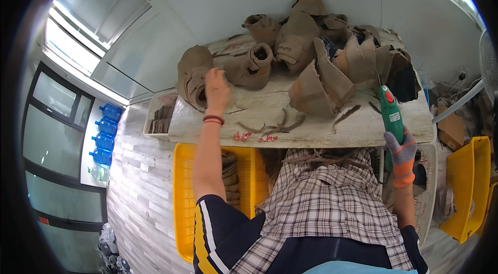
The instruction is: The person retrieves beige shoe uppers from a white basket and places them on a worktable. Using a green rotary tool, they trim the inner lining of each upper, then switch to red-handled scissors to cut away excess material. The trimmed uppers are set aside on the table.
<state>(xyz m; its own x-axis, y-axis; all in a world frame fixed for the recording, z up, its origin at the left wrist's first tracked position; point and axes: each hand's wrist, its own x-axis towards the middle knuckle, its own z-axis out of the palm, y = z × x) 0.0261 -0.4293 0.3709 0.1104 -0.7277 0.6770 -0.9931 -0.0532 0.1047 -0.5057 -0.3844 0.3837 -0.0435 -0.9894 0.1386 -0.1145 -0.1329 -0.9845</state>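
My bare left hand [217,90], with a red band at the wrist, is at the right side of a brown fabric boot upper [193,69] at the table's left end. It overlaps the upper's edge; the fingertips are blurred, so I cannot make out a grip. A grey and orange glove covers my right hand [402,154], closed around a green handheld power tool [391,113] with a red button and a slim tip pointing up. Another boot upper [249,69] lies just right of my left hand. Open brown pieces [324,84] stand left of the tool.
More brown uppers [295,40] are heaped at the back of the whitish wooden table [244,110]. Trimmed strips [282,126] and red scraps lie near its front edge. A yellow crate [182,196] is below left, another yellow bin [469,191] at right. A fan [488,61] stands far right.
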